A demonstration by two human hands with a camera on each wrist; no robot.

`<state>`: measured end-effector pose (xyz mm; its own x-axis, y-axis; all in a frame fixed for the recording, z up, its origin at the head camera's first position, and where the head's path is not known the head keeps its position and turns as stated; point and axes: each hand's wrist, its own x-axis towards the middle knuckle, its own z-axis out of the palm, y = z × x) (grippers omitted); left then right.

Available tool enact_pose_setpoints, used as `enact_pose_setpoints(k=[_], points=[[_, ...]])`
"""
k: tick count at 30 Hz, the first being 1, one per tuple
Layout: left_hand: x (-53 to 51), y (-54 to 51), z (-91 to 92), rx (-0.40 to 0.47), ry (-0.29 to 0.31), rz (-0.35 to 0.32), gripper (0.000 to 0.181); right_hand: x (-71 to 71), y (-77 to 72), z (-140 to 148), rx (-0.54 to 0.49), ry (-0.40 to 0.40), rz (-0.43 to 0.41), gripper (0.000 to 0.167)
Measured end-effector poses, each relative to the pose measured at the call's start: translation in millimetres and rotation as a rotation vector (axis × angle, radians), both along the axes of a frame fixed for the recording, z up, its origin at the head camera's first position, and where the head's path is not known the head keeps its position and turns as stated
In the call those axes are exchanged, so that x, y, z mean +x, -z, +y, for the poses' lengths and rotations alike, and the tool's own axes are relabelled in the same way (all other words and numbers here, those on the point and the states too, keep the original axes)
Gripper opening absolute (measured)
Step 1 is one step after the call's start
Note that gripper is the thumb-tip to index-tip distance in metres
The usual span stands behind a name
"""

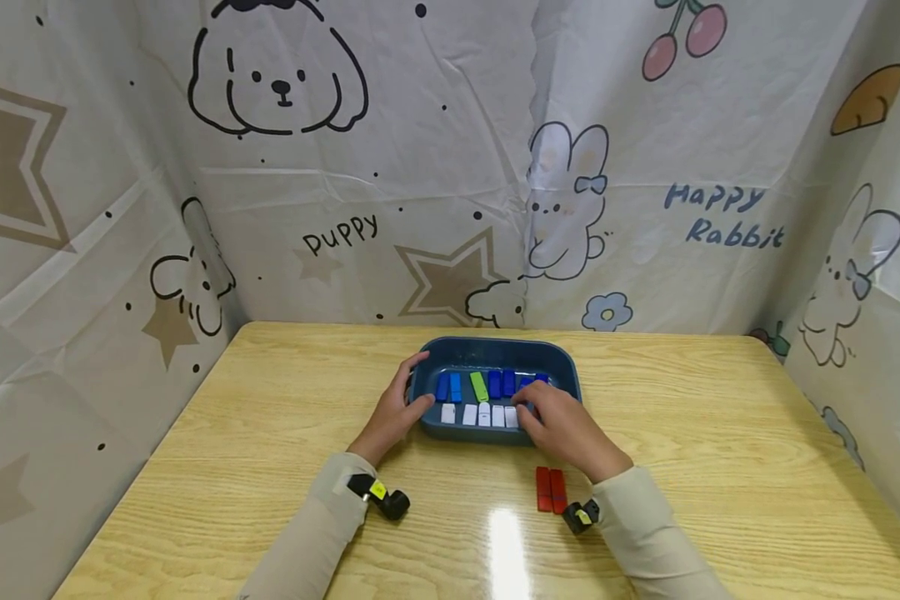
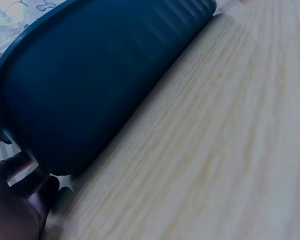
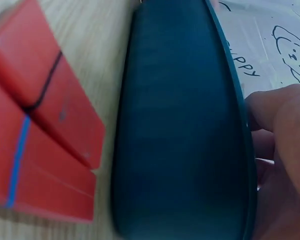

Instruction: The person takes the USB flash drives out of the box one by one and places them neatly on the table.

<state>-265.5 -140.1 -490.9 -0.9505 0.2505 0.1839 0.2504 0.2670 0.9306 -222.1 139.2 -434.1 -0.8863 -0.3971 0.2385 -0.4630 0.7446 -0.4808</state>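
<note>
A dark blue plastic bin (image 1: 495, 433) stands on the table, its outer wall (image 2: 80, 90) filling much of the left wrist view. My left hand (image 1: 390, 417) holds its left end, thumb at the rim and fingers along the outside. Inside stand small flat rectangular pieces: a front row of white pieces (image 1: 484, 414), and behind them several blue pieces (image 1: 496, 384) with one green piece (image 1: 479, 387). My right hand (image 1: 566, 425) reaches over the front right rim, fingers bent near the rightmost white piece (image 1: 512, 417). What lies under those fingertips is hidden.
Two red rectangular pieces (image 1: 543, 489), each with a line across it, lie side by side on the wooden table (image 1: 270, 467) below the right hand. Printed cloth (image 1: 450, 167) hangs at the back and both sides.
</note>
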Motion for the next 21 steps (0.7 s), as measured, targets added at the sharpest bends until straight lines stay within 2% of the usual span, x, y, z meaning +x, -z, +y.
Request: enact_pose_setpoints(k=[6,13,15,21], points=[[0.5,0.0,0.7,0.001,0.000,0.004,0.066,-0.6,5.2,-3.6,0.118,0.015,-0.053,0.020],[-0.2,-2.3,0.0,-0.009,0.005,-0.009,0.066,-2.9,7.0,-4.3,0.218,-0.011,-0.061,0.029],[1.3,-7.1,0.0,-0.011,0.015,-0.016,0.066,-3.2,6.1,-3.6,0.235,-0.020,-0.072,0.034],[15.4,-32.1,2.4,-0.029,0.046,-0.030,0.066,-3.9,2.1,-2.7,0.252,-0.047,-0.122,0.039]])
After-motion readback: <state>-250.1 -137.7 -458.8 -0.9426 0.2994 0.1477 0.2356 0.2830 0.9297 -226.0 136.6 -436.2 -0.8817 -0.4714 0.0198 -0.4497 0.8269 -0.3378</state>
